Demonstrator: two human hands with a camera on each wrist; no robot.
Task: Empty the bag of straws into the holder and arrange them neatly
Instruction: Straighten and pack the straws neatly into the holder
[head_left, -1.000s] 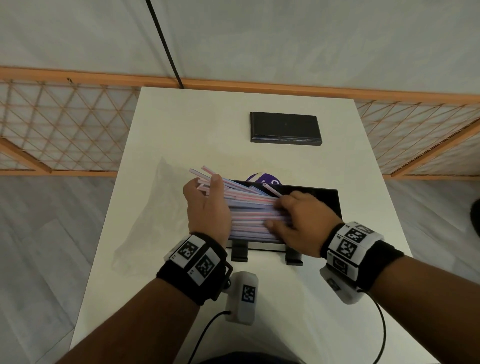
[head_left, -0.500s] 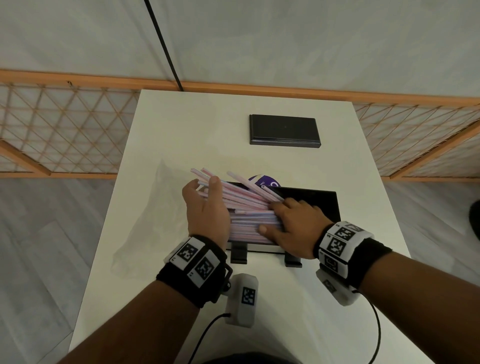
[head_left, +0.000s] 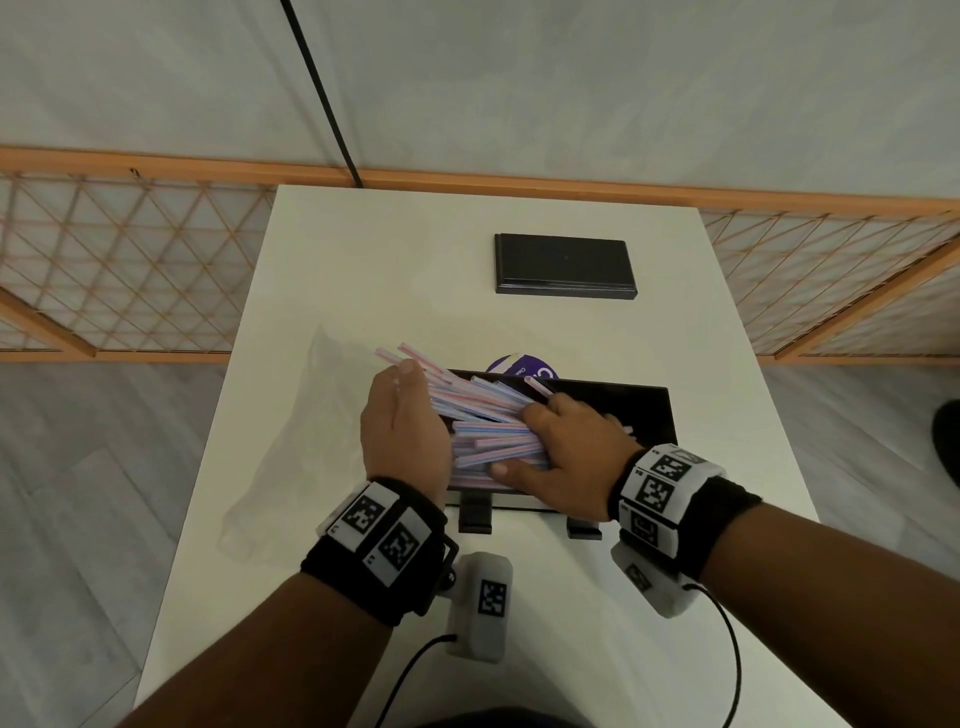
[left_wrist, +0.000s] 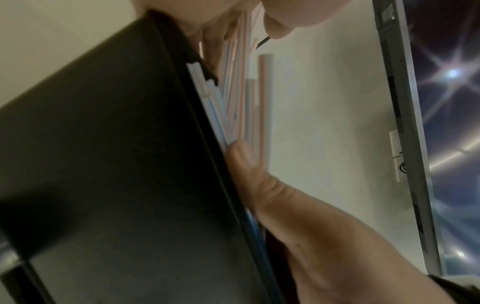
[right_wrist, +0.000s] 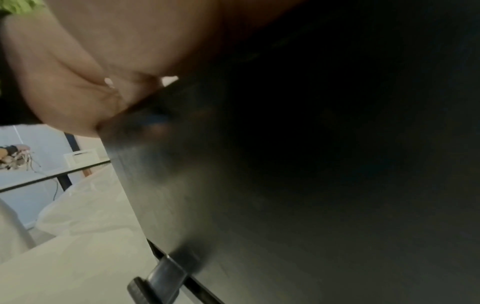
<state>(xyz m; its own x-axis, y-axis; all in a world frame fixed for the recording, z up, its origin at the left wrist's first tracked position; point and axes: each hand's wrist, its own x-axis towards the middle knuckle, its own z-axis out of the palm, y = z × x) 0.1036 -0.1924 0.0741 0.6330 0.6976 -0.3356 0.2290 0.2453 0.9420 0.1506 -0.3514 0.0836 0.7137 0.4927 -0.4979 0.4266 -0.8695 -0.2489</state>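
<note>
A bundle of pink-and-blue striped straws (head_left: 488, 431) lies across the left part of the black holder (head_left: 647, 415), its far straws fanned out to the left past the rim. My left hand (head_left: 405, 431) stands on edge at the holder's left end, fingers straight, palm against the straw ends. In the left wrist view its thumb (left_wrist: 244, 158) rests on the straws (left_wrist: 233, 107) beside the holder's front wall (left_wrist: 116, 164). My right hand (head_left: 566, 452) lies over the bundle, fingers curled at the far side and thumb at the near side. The right wrist view is mostly the holder's dark wall (right_wrist: 311, 164).
The empty clear bag (head_left: 291, 441) lies flat on the white table (head_left: 363, 260), left of the holder. A black lid (head_left: 565, 266) sits at the back. A purple round thing (head_left: 522, 366) peeks from behind the holder. The table's edges are close on both sides.
My right hand has slid left along the bundle toward my left hand. The far straws have fanned out more. My left hand has straightened against the straw ends.
</note>
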